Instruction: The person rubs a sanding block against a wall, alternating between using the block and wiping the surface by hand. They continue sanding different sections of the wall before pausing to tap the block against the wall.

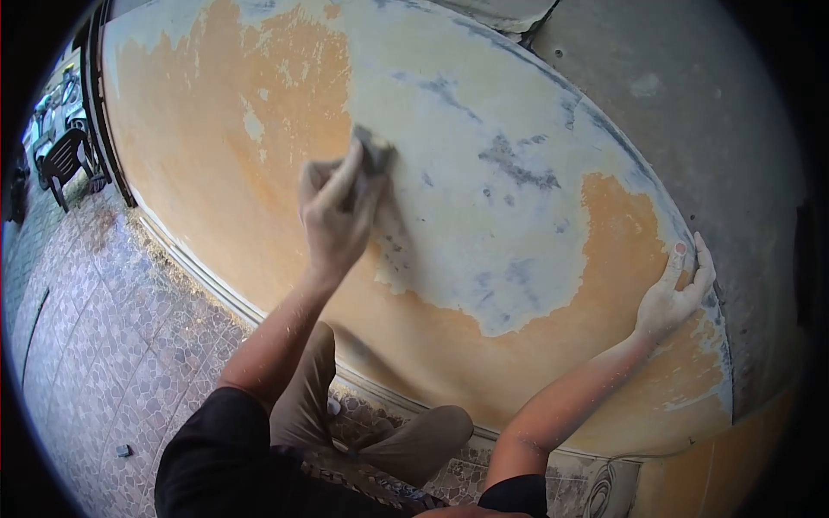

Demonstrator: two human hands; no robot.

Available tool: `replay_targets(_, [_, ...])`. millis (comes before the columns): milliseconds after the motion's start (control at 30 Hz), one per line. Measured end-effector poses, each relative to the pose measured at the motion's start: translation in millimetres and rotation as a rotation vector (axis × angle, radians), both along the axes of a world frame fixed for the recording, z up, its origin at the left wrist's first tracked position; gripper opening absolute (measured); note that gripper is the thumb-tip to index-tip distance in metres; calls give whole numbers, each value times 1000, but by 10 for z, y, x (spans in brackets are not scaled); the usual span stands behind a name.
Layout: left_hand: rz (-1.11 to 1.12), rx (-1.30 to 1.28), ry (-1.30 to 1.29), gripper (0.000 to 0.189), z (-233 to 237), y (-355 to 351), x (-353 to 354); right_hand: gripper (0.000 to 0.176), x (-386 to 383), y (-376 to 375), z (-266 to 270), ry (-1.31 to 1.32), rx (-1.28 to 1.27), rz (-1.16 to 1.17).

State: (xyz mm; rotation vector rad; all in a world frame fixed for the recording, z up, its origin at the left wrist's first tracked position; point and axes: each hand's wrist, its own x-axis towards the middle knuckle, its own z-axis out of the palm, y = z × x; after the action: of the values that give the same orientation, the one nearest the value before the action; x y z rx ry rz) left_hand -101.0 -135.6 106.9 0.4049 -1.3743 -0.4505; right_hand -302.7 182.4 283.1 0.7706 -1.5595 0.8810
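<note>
An orange-painted wall (pixel 216 138) fills the view, with a large patch (pixel 484 112) worn down to pale grey plaster. My left hand (pixel 338 216) is shut on a small grey sanding block (pixel 373 148) and presses it against the wall at the left border of the bare patch; the hand is motion-blurred. My right hand (pixel 675 292), dusted white, lies flat on the wall with fingers apart, at the wall's corner edge on the right. My bent knees in tan trousers (pixel 311 388) are below, close to the wall.
A pale skirting strip (pixel 216 289) runs along the wall's foot above a patterned tile floor (pixel 112 328) with dust along it. A bare grey wall face (pixel 691 112) adjoins at the right. A dark plastic chair (pixel 65 160) stands far left. A coiled cable (pixel 604 492) lies at the bottom right.
</note>
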Motion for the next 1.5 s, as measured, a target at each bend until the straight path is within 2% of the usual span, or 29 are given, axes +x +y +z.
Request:
replay_targets(67, [16, 131, 144, 48, 529, -326, 79, 34, 1, -4, 19, 17, 47, 9])
replay_targets(133, [168, 87, 248, 50, 558, -400, -104, 34, 27, 9, 28, 13, 40, 10])
replay_targets(200, [268, -13, 217, 54, 65, -86, -409, 34, 36, -1, 23, 0, 41, -6])
replay_targets(267, [146, -38, 44, 59, -720, 509, -527, 34, 16, -44, 11, -22, -16, -24])
replay_targets(333, [14, -108, -155, 51, -1465, 896, -488, 35, 4, -44, -3, -21, -14, -18])
replay_targets(367, [-1, -112, -163, 48, -1456, 892, -393, 35, -3, -42, 7, -24, -20, -20])
replay_targets(467, [44, -161, -149, 48, -855, 522, -205, 35, 40, -21, 3, -35, -3, 23])
replay_targets(567, [32, 106, 164, 52, 34, -10, -151, 36, 38, 36, 25, -32, 44, 22])
replay_targets(600, [18, 187, 280, 53, 183, -138, -147, 36, 33, 32, 17, -39, 45, 24])
replay_targets(633, [18, 190, 274, 53, 132, -145, -173, 36, 26, 29, 17, -34, 40, 29])
replay_targets(700, [295, -12, 187, 54, -68, -205, -297, 36, -12, 19, 18, -28, 29, 36])
replay_targets(800, [191, -132, -66, 55, -1015, 368, -292, 37, -71, -45, -10, -7, -31, 22])
replay_targets(833, [88, -159, -163, 53, -1372, 506, -245, 36, -68, -64, -10, 4, -47, 12])
replay_targets(867, [35, -104, -203, 50, -1498, 585, -193, 36, -65, -77, -15, 16, -64, -1])
replay_targets(967, [-37, -26, -143, 50, -1033, 453, -57, 37, -80, -51, -7, 28, -46, -1])
replay_targets(1067, [-7, 97, 31, 52, -47, 65, -4, 38, -58, -11, 6, 17, -11, 1])
replay_targets(1133, [34, 113, 177, 52, 309, -113, -69, 38, -57, -1, 12, 7, 4, 5])
replay_targets(1167, [154, 65, 183, 51, 246, -114, -181, 39, -51, 14, 16, 2, 8, 7])
replay_targets(1233, [221, -33, 105, 57, -183, 45, -286, 39, -63, -6, 7, 1, -18, 10])
replay_targets(1333, [99, -30, -96, 57, -1093, 477, -208, 38, -60, -70, 5, -11, -73, 12])
replay_targets(1400, [67, -54, -120, 55, -1062, 407, -109, 38, -43, -114, -8, -23, -91, 13])
replay_targets(1500, [16, 99, 22, 51, -308, 158, -54, 38, -1, -99, 2, -51, -82, 7])
